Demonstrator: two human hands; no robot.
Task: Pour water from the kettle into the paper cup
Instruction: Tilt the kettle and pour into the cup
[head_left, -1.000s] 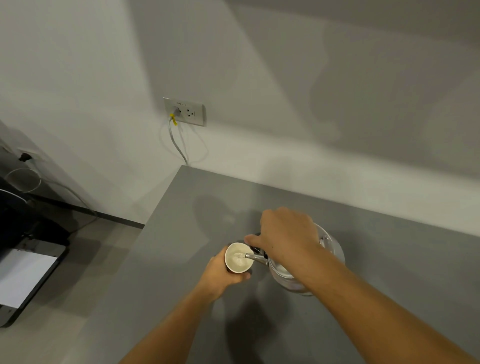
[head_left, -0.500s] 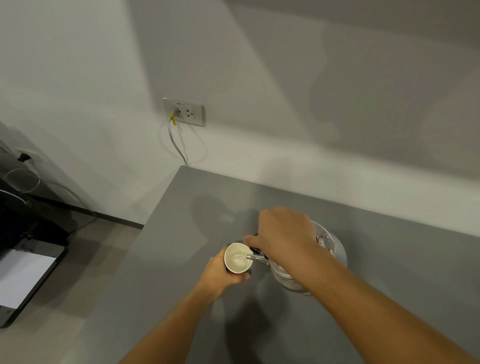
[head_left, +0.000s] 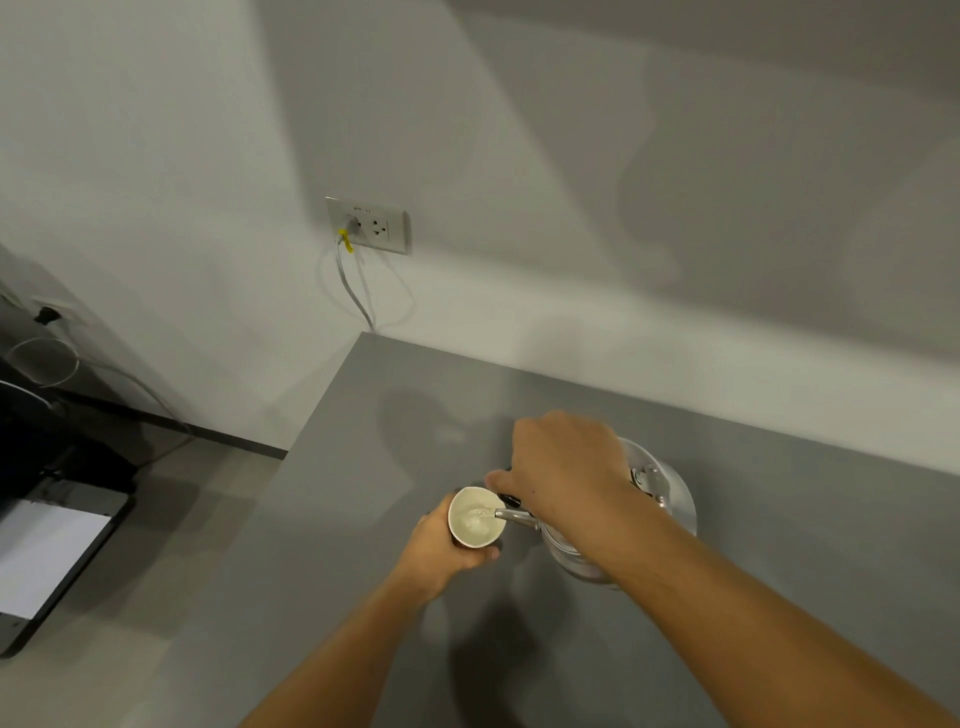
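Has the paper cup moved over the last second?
No. The paper cup sits in the same spot relative to the table's far left corner and the wall socket, left hand gripping it.

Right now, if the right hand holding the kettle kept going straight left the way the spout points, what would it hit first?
Probably the paper cup: the kettle spout already reaches over its rim, held there by the right hand. The left hand wraps the cup just behind.
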